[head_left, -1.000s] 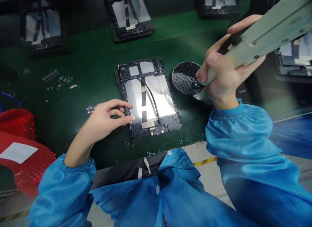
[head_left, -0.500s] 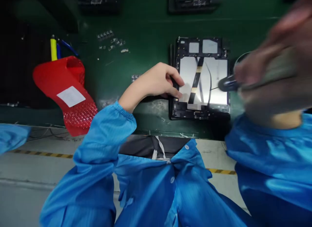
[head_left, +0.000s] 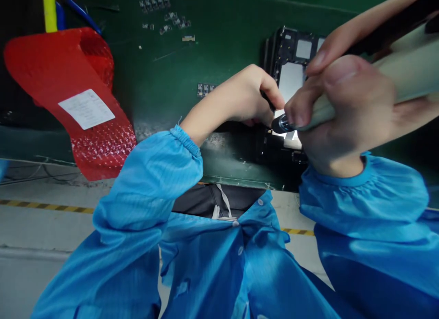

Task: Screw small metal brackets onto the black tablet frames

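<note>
My right hand (head_left: 353, 108) is wrapped round a pale, thick electric screwdriver (head_left: 408, 74). Its dark nose points left and down over an opened tablet (head_left: 288, 83), close to my left fingers. The bit's tip is hidden. My left hand (head_left: 255, 97) grips the tablet's left edge with curled fingers, the thumb mostly out of sight. The tablet has a black frame and a bright silvery inside, and my right hand covers much of it. Above the screwdriver, a fingertip (head_left: 318, 58) reaches in from the upper right; I cannot tell whose it is.
To the left, a red bubble-wrap pouch (head_left: 51, 65) with a white label hangs over the green bench's (head_left: 212, 17) front edge. Yellow and blue tool handles (head_left: 50, 13) lie behind it. Several small circuit pieces (head_left: 154, 3) are scattered on the bench, and more (head_left: 205, 89) lie beside my left forearm.
My right hand has brought the screwdriver left, over the tablet and close to my left hand. The view has shifted, so the tablet appears further right and the pouch further left.
</note>
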The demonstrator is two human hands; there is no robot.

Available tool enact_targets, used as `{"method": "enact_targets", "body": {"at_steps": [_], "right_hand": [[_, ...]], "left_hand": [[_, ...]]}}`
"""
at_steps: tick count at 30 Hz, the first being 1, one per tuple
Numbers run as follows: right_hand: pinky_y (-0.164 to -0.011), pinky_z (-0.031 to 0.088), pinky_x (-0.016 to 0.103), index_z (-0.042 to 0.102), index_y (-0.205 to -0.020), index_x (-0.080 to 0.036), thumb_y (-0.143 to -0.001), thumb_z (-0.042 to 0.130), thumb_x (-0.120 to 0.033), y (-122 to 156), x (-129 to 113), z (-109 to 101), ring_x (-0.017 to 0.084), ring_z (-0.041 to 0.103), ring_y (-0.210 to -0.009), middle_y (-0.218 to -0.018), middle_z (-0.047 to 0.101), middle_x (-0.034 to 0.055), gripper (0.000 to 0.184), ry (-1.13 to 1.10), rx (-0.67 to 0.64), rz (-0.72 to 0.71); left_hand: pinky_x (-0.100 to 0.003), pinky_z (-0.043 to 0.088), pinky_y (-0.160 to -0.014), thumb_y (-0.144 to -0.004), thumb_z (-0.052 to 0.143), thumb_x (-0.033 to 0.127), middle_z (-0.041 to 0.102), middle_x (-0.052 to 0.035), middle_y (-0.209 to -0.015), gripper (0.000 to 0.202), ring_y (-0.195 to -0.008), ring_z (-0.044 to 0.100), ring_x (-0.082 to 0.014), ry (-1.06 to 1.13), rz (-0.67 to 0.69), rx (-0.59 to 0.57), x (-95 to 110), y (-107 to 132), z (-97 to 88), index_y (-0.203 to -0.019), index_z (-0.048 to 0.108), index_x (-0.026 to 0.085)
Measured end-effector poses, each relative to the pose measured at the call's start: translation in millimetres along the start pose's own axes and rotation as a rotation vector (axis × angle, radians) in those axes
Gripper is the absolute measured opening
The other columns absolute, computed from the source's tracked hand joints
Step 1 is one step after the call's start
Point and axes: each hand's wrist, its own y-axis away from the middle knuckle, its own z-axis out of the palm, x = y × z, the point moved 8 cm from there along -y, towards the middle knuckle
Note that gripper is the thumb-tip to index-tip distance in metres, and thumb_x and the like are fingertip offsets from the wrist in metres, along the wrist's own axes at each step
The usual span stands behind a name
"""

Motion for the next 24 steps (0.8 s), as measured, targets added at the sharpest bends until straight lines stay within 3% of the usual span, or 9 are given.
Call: {"method": "enact_targets", "body": {"at_steps": [4,8,12,19,24], "right_hand": [[-0.053,0.034,0.022,0.068,-0.095,-0.015,-0.100,0.068,-0.031,0.1,-4.5,0.2,0.003,0.055,-0.060,-0.090,0.065,0.0019,0.017,0.033,-0.044,-0.014],[-0.057,0.038,0.019,0.067,-0.091,-0.011,-0.104,0.065,-0.030,0.5,-12.8,1.5,0.001,0.061,-0.067,-0.097,0.067,0.0033,0.024,0.069,-0.119,0.020],[-0.057,0.038,0.021,0.069,-0.093,-0.013,-0.105,0.063,-0.035,1.2,-11.1,3.7,0.004,0.061,-0.068,-0.085,0.059,0.0037,0.026,0.142,-0.184,0.076],[-0.050,0.034,0.020,0.073,-0.099,-0.015,-0.102,0.066,-0.030,2.6,-10.3,1.7,0.005,0.058,-0.063,-0.093,0.064,0.0043,0.017,0.052,-0.099,0.018],[-0.048,0.035,0.026,0.074,-0.099,-0.016,-0.097,0.073,-0.039,3.9,-4.0,-2.7,0.010,0.061,-0.063,-0.096,0.068,0.0061,0.023,0.083,-0.073,0.094]], "left_hand": [[-0.032,0.054,-0.066,-0.076,0.081,-0.005,0.068,-0.0007,-0.071,0.023,-0.070,0.067,-0.0181,0.014,0.022,-0.013,-3.2,-1.8,0.3,-0.078,0.083,0.018],[-0.030,0.054,-0.065,-0.077,0.079,-0.007,0.066,0.0019,-0.070,0.025,-0.065,0.063,-0.0138,0.015,0.042,-0.010,-1.9,0.7,0.2,-0.081,0.082,0.017],[-0.026,0.052,-0.063,-0.079,0.080,-0.008,0.065,0.0042,-0.068,0.026,-0.064,0.062,-0.0118,0.012,0.056,0.006,1.1,3.6,-0.2,-0.082,0.081,0.018],[-0.023,0.043,-0.059,-0.077,0.077,-0.013,0.063,0.0056,-0.063,0.030,-0.059,0.058,-0.0087,0.011,-0.011,0.026,-1.7,3.7,1.1,-0.078,0.082,0.017],[-0.023,0.046,-0.062,-0.079,0.076,-0.012,0.064,0.0058,-0.065,0.030,-0.063,0.059,-0.0100,0.019,0.002,0.008,-1.3,2.3,2.7,-0.083,0.084,0.017]]}}
